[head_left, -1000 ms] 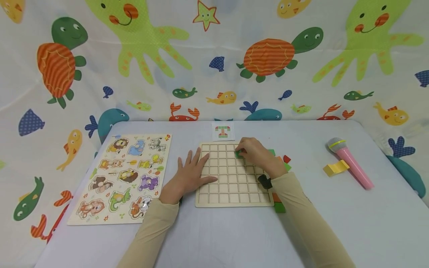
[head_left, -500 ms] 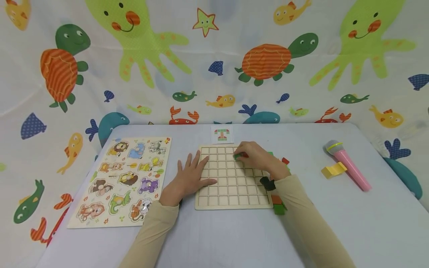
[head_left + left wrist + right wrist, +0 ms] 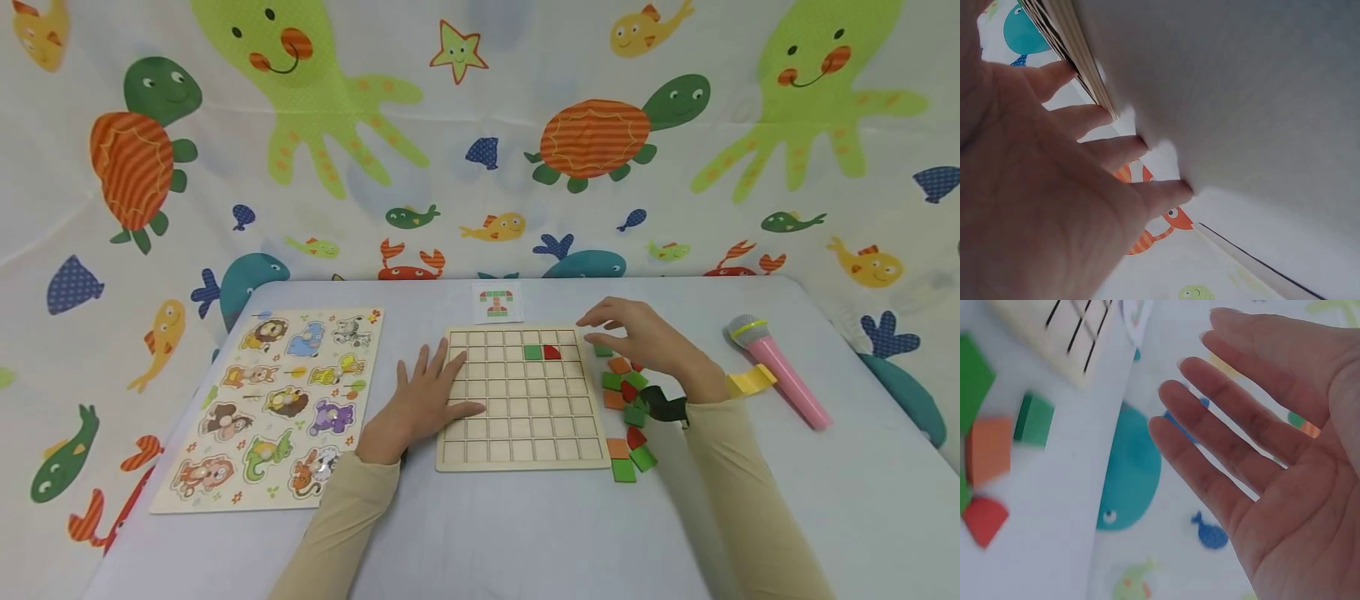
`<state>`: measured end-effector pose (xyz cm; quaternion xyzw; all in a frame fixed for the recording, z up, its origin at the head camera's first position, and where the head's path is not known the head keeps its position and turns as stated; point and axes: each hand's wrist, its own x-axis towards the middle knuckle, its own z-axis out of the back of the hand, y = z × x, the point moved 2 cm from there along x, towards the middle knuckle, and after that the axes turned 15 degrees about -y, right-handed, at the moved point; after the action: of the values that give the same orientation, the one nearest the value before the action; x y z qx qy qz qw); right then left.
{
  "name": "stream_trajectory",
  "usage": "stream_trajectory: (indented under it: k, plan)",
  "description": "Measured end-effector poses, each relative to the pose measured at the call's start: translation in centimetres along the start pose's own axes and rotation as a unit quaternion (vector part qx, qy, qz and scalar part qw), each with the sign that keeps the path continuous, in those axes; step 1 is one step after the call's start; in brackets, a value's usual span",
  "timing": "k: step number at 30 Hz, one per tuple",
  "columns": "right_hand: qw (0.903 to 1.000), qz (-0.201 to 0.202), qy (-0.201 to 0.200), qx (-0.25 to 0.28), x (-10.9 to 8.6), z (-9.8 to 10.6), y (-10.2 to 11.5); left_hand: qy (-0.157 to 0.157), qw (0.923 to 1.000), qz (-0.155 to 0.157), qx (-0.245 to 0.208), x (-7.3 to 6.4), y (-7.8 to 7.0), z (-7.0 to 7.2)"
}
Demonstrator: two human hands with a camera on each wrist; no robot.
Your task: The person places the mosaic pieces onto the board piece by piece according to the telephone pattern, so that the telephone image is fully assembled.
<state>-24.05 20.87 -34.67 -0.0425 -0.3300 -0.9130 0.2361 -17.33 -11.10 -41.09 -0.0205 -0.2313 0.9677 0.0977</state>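
Before you lies a square board of pale, smooth wood, its face cut by thin grooves into rows of small square cells; in the second row from the far edge, towards the right, sit a flat green square and, just beside it, a red block with one rounded corner. To the right of the board, on a smooth white tablecloth, loose blocks lie scattered in green, orange and red; some are square, and the red ones have a curved side. Beyond the board's far edge is a small white card printed with a T shape in coloured pieces; to the left is a larger puzzle board with cartoon animals; well off to the right, a pink toy microphone with a rounded grey head lies next to a yellow block.

Your left hand is spread wide, its fingers and thumb resting over the board's left edge; your right hand hovers near the far right corner, beside the loose blocks, fingers loosely extended, thumb apart, nothing in its grasp; a black strap shows at that wrist.
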Motion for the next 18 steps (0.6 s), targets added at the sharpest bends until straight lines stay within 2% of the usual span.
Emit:
stream_trajectory:
  k: [5,11,18]
  plan:
    - [0.9999,-0.006,-0.009,-0.004,-0.6,0.6,-1.5,-0.001,1.0000,0.002,0.002,0.0,0.2,-0.2]
    - [0.9994,-0.022,0.002,-0.025,-1.1,-0.4,-3.1,0.014,0.9999,0.003,0.007,-0.1,0.3,-0.6]
    - [0.9990,-0.039,0.007,-0.019,-1.0,-1.3,-4.2,0.006,1.0000,-0.003,0.001,0.1,0.3,-0.2]
